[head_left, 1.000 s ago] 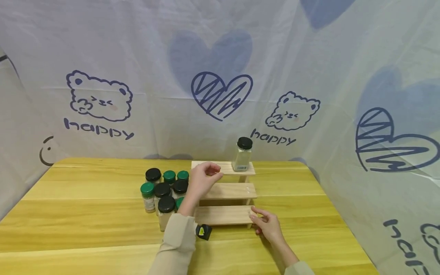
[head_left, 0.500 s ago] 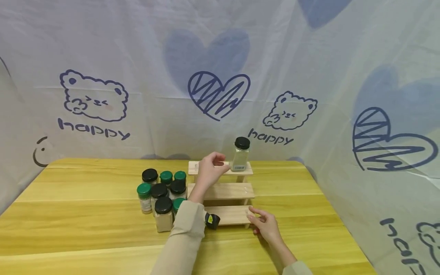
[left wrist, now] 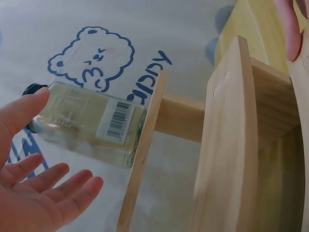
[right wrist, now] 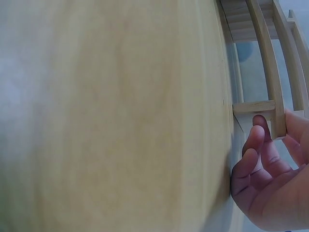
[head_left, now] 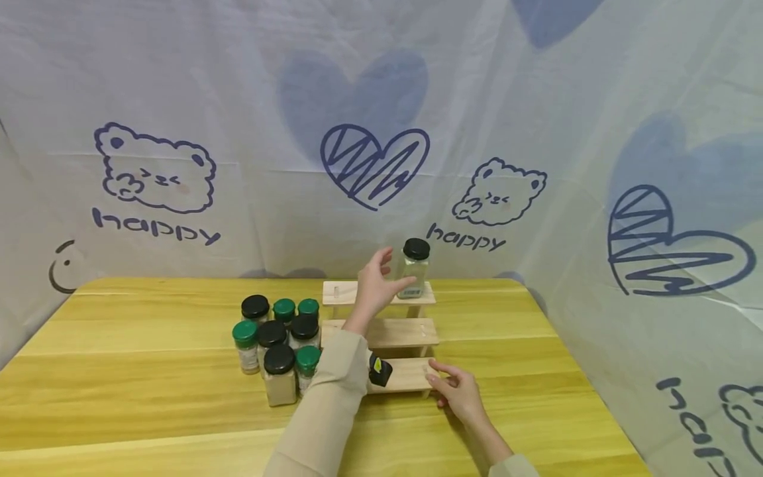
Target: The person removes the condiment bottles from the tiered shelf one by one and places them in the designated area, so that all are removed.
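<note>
A clear square jar [head_left: 413, 273] with a black lid and pale contents stands upright on the top step of a three-step wooden rack [head_left: 390, 331]. My left hand [head_left: 377, 286] is beside the jar, fingers spread. In the left wrist view, the thumb of that left hand [left wrist: 34, 193] overlaps the jar's [left wrist: 87, 121] neck, while the other fingers stay apart from the glass. My right hand [head_left: 463, 392] grips the right end of the lowest step. The right wrist view shows the right hand [right wrist: 270, 179] with its thumb and fingers on either side of that shelf board [right wrist: 270, 72].
Left of the rack, several jars with black lids [head_left: 279, 359] and green lids [head_left: 245, 334] stand grouped on the yellow wooden table [head_left: 149, 371]. A small black device [head_left: 379, 370] is at my left wrist. A printed cloth [head_left: 268, 199] hangs behind the table.
My left hand has moved right and up to the jar on the top step, its fingers spreading wider. The right hand keeps its grip on the rack. The whole view shifts slightly.
</note>
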{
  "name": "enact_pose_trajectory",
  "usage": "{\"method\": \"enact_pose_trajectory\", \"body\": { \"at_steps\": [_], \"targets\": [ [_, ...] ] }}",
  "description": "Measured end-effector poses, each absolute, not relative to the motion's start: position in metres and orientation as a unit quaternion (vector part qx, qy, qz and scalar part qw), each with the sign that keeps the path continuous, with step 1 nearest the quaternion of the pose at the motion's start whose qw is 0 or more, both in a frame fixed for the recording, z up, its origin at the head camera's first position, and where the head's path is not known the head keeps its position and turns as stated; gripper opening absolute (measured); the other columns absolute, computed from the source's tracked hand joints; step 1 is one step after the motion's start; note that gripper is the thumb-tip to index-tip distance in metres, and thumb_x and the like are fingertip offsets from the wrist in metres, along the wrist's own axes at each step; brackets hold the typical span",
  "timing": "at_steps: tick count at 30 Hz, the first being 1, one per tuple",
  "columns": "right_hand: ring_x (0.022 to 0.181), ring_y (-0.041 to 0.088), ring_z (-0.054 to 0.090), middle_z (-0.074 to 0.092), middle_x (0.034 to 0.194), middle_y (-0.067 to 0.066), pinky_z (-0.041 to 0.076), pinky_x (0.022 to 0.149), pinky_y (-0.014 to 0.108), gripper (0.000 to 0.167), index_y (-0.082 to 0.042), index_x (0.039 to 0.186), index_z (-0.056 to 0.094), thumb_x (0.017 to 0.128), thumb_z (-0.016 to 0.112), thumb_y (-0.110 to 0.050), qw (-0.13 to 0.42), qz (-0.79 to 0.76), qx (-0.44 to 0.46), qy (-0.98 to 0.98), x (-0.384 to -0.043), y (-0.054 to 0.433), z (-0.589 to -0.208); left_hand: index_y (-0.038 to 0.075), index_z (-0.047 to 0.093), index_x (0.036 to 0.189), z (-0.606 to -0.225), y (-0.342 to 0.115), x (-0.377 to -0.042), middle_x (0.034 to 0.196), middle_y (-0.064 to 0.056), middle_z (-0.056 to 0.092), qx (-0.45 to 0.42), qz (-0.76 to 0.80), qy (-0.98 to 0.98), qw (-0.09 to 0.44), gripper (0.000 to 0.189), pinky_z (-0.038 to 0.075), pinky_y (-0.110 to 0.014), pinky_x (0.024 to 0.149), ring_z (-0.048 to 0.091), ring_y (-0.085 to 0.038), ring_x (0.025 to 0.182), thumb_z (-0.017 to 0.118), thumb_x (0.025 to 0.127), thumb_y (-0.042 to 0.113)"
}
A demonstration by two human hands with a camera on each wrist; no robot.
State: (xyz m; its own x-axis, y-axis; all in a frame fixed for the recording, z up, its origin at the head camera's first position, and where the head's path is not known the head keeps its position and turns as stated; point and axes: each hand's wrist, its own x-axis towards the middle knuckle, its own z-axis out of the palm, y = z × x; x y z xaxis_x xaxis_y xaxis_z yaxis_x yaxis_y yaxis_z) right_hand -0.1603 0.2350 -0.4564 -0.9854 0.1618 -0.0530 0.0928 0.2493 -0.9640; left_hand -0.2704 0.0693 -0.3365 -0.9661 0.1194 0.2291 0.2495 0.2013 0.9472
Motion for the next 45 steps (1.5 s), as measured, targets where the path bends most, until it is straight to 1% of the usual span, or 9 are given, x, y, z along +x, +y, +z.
{"method": "enact_pose_trajectory", "body": {
  "at_steps": [7,12,17,20,27,31,38,45],
  "targets": [
    [0.041,0.009,0.045,0.060,0.061,0.011,0.032,0.036,0.015,0.036,0.001,0.116,0.057,0.082,0.064,-0.009,0.018,0.601,-0.089,-0.794,-0.160,0.235,-0.457,0.014,0.027,0.141,-0.338,0.079,-0.277,0.140,-0.013,0.031,-0.117,-0.615,-0.779,0.038,0.085,0.038,-0.042,0.094,0.038,-0.036,0.120,0.076,0.071,0.019],
    [0.042,0.010,0.045,0.061,0.062,0.011,0.033,0.036,0.015,0.035,0.002,0.115,0.058,0.082,0.064,-0.009,0.021,0.602,-0.088,-0.793,-0.160,0.235,-0.458,0.014,0.025,0.142,-0.340,0.084,-0.279,0.140,-0.013,0.031,-0.129,-0.618,-0.775,0.035,0.085,0.038,-0.041,0.094,0.038,-0.037,0.119,0.075,0.073,0.016],
    [0.040,0.009,0.044,0.060,0.060,0.011,0.031,0.036,0.015,0.036,0.003,0.115,0.058,0.082,0.064,-0.009,0.025,0.605,-0.082,-0.791,-0.160,0.236,-0.459,0.012,0.028,0.140,-0.341,0.087,-0.281,0.137,-0.013,0.036,-0.137,-0.612,-0.778,0.043,0.079,0.039,-0.039,0.094,0.043,-0.034,0.116,0.072,0.075,0.015],
    [0.041,0.009,0.044,0.061,0.062,0.012,0.033,0.037,0.015,0.036,0.003,0.115,0.057,0.082,0.064,-0.008,0.026,0.609,-0.079,-0.789,-0.160,0.237,-0.458,0.011,0.033,0.138,-0.341,0.088,-0.281,0.133,-0.016,0.041,-0.131,-0.614,-0.777,0.053,0.073,0.039,-0.039,0.093,0.045,-0.035,0.114,0.072,0.076,0.013],
    [0.042,0.010,0.045,0.060,0.060,0.009,0.031,0.036,0.017,0.036,-0.001,0.116,0.058,0.082,0.065,-0.012,0.019,0.603,-0.099,-0.791,-0.160,0.236,-0.458,0.009,0.043,0.132,-0.341,0.088,-0.281,0.125,-0.019,0.049,-0.118,-0.638,-0.758,0.065,0.066,0.042,-0.042,0.090,0.050,-0.035,0.109,0.072,0.073,0.007],
    [0.042,0.010,0.045,0.060,0.061,0.009,0.031,0.036,0.016,0.037,-0.001,0.116,0.058,0.082,0.065,-0.012,0.019,0.601,-0.099,-0.793,-0.160,0.236,-0.458,0.008,0.045,0.130,-0.342,0.086,-0.279,0.123,-0.019,0.050,-0.119,-0.643,-0.752,0.078,0.064,0.042,-0.043,0.089,0.051,-0.035,0.107,0.073,0.072,0.005],
    [0.043,0.011,0.046,0.059,0.060,0.009,0.033,0.036,0.016,0.038,-0.002,0.116,0.058,0.081,0.066,-0.014,0.018,0.597,-0.099,-0.796,-0.159,0.235,-0.457,0.010,0.046,0.130,-0.340,0.082,-0.273,0.124,-0.015,0.050,-0.115,-0.636,-0.758,0.087,0.064,0.044,-0.038,0.088,0.052,-0.032,0.107,0.073,0.072,0.005],
    [0.043,0.011,0.046,0.059,0.060,0.009,0.034,0.037,0.017,0.037,-0.002,0.115,0.059,0.081,0.066,-0.013,0.019,0.597,-0.101,-0.795,-0.159,0.234,-0.456,0.011,0.048,0.129,-0.332,0.076,-0.264,0.125,-0.013,0.050,-0.121,-0.618,-0.771,0.095,0.063,0.044,-0.034,0.088,0.051,-0.030,0.108,0.074,0.071,0.007]
  ]
}}
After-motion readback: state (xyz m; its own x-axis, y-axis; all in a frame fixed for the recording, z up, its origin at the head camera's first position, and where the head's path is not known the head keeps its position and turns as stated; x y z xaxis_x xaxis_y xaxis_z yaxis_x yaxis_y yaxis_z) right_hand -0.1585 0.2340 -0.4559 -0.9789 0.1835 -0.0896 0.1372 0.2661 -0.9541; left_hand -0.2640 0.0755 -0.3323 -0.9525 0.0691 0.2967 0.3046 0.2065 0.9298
